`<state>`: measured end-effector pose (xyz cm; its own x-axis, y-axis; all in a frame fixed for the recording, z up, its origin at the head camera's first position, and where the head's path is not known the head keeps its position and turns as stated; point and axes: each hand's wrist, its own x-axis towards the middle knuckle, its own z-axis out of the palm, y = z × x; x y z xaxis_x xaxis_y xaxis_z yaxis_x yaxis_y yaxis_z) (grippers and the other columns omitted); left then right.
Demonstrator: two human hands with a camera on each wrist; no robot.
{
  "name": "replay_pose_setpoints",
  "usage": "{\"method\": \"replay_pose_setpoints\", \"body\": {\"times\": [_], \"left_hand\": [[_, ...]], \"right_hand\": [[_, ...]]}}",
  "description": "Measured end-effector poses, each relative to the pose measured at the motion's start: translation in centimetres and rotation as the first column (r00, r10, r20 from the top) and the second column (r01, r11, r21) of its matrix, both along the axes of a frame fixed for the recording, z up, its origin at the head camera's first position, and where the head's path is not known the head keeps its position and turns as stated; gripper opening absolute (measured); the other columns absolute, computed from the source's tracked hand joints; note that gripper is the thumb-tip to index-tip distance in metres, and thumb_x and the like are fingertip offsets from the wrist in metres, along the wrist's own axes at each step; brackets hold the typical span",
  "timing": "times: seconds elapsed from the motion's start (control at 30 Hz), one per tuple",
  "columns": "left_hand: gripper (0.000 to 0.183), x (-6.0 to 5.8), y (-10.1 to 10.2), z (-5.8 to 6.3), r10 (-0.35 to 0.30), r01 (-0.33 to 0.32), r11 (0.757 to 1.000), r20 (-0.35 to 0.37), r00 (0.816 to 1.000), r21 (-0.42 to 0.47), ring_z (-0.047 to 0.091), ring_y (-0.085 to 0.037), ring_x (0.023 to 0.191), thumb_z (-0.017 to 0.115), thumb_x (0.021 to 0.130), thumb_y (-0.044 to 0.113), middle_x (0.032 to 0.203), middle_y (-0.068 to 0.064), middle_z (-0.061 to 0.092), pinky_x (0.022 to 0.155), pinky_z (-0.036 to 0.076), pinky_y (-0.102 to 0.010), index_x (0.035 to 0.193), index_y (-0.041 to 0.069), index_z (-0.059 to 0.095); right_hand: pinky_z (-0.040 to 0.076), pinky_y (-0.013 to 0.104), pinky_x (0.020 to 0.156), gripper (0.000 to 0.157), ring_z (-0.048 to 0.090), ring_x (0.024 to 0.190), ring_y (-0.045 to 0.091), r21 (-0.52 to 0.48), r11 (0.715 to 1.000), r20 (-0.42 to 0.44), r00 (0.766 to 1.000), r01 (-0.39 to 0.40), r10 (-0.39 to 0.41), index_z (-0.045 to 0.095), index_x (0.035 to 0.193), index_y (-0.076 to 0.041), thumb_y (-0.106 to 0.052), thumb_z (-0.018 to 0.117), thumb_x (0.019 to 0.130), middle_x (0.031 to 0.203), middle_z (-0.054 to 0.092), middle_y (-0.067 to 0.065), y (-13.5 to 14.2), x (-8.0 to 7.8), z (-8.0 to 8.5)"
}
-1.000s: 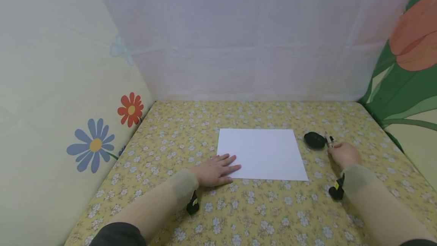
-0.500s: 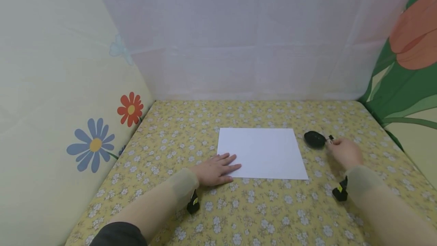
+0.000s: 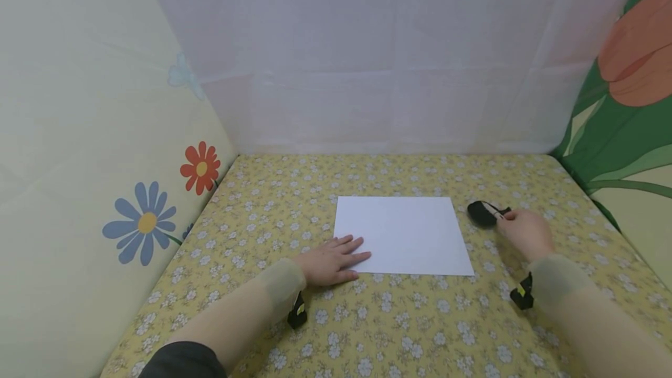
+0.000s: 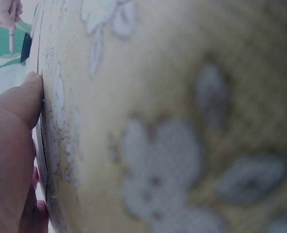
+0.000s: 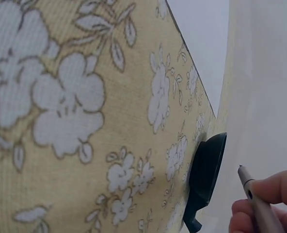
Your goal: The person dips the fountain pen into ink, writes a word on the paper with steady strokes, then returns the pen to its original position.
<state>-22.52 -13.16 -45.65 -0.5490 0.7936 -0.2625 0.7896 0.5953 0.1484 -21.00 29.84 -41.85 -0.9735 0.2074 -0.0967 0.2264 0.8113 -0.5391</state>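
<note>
My left hand [image 3: 328, 262] lies flat, fingers spread, over the near left corner of a white sheet of paper [image 3: 406, 232]. In the left wrist view its thumb [image 4: 29, 97] shows at the left edge. My right hand [image 3: 525, 233] pinches a slim grey pen [image 5: 262, 206] between thumb and fingers, right of the paper. Beside that hand sits a small black dish [image 3: 478, 214] with a short handle. From the head, the pen reaches over the dish; the right wrist view shows its narrow tip apart from the dish [image 5: 209, 167].
A yellow flowered cloth [image 3: 409, 325] covers the table. Pale hanging fabric [image 3: 394, 74] closes off the back, and patterned panels stand along the left and right sides. A small black device [image 3: 522, 293] is strapped to the right wrist.
My right hand has shifted slightly left, and the pen has swung from beside the dish to lie over it. The left hand and the paper have stayed put.
</note>
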Motion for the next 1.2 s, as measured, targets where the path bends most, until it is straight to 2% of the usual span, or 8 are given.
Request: {"method": "replay_pose_setpoints", "body": {"times": [0.17,0.47,0.67,0.97,1.2], "left_hand": [[0.058,-0.01,0.02,-0.02,0.0,0.0,1.0,-0.004,1.0,0.003,0.003,-0.026,0.147,0.031,0.103,0.05,0.162,-0.002,0.003,0.118,0.01,-0.044,0.155,0.031,0.015],[0.058,0.0,0.03,0.04,0.0,0.0,1.0,0.001,1.0,0.006,0.004,-0.027,0.147,0.031,0.103,0.049,0.162,-0.003,0.004,0.118,0.01,-0.045,0.155,0.03,0.016],[0.058,0.07,0.04,0.16,0.007,-0.007,1.0,0.01,1.0,0.008,0.004,-0.026,0.147,0.032,0.103,0.049,0.162,-0.002,0.004,0.118,0.01,-0.045,0.155,0.03,0.016],[0.058,-0.06,0.06,0.0,0.007,-0.007,1.0,0.01,1.0,0.007,0.003,-0.026,0.147,0.03,0.103,0.05,0.162,-0.001,0.003,0.118,0.009,-0.045,0.155,0.031,0.014],[0.058,-0.12,-0.03,-0.12,0.007,-0.007,1.0,0.015,1.0,0.014,0.002,-0.025,0.147,0.031,0.103,0.05,0.162,-0.001,0.002,0.118,0.009,-0.045,0.155,0.032,0.014]], "right_hand": [[0.049,0.045,0.063,0.046,0.059,0.09,0.041,0.008,1.0,0.011,1.0,-0.002,0.002,0.058,0.117,0.012,-0.029,0.048,0.1,0.113,0.059,0.033,-0.06,-0.07,0.19],[0.047,0.037,0.055,0.042,0.059,0.073,0.028,-0.004,1.0,-0.021,1.0,-0.004,0.004,0.06,0.115,0.01,-0.025,0.047,0.097,0.106,0.062,0.03,0.19,0.12,-0.27],[0.047,0.038,0.057,0.044,0.06,0.079,0.032,0.002,1.0,0.008,1.0,-0.004,0.004,0.06,0.116,0.01,-0.028,0.047,0.098,0.108,0.061,0.029,0.12,-0.05,-0.1],[0.047,0.038,0.056,0.043,0.059,0.074,0.03,0.037,0.999,0.035,0.999,-0.02,0.019,0.062,0.111,0.011,-0.027,0.049,0.097,0.102,0.063,0.028,0.2,-0.42,0.01],[0.047,0.039,0.058,0.042,0.06,0.077,0.033,0.054,0.998,0.055,0.998,-0.024,0.021,0.061,0.111,0.012,-0.025,0.048,0.097,0.102,0.062,0.029,0.12,-0.64,0.15]]}}
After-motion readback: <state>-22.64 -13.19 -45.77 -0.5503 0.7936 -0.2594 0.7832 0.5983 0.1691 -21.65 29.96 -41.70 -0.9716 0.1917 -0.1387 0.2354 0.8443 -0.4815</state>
